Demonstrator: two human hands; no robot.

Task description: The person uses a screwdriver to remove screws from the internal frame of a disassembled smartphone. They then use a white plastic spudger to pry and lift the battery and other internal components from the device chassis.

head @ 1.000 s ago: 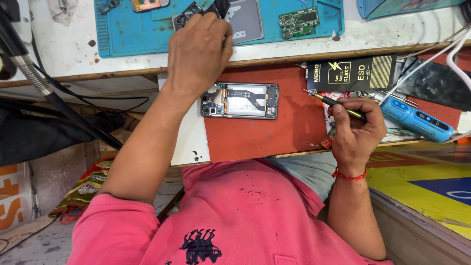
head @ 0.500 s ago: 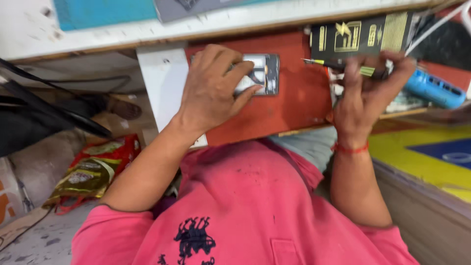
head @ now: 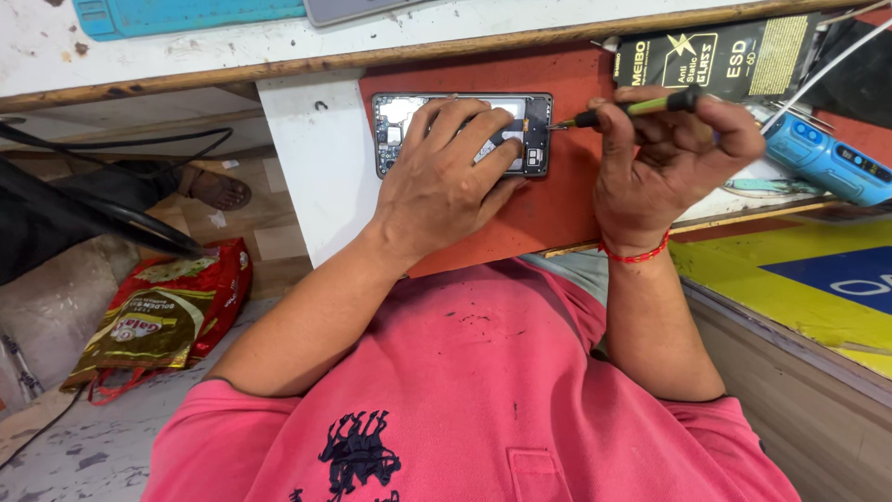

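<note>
The left hand lies flat, fingers spread, pinning the opened phone to the red mat on the tabletop. The right hand grips a screwdriver, tip pointing to 9 o'clock at the phone's right end. Seemingly screw work; next needs steady seating. Phone's long axis runs 9 to 3.

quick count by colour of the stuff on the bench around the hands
Black: 2, the opened phone with exposed insides under the left hand and the flat black packet
Green: 1, the thin green-handled screwdriver in the right hand
Blue: 1, the blue cylindrical tool
Red-orange: 1, the work mat
Total: 5
</note>
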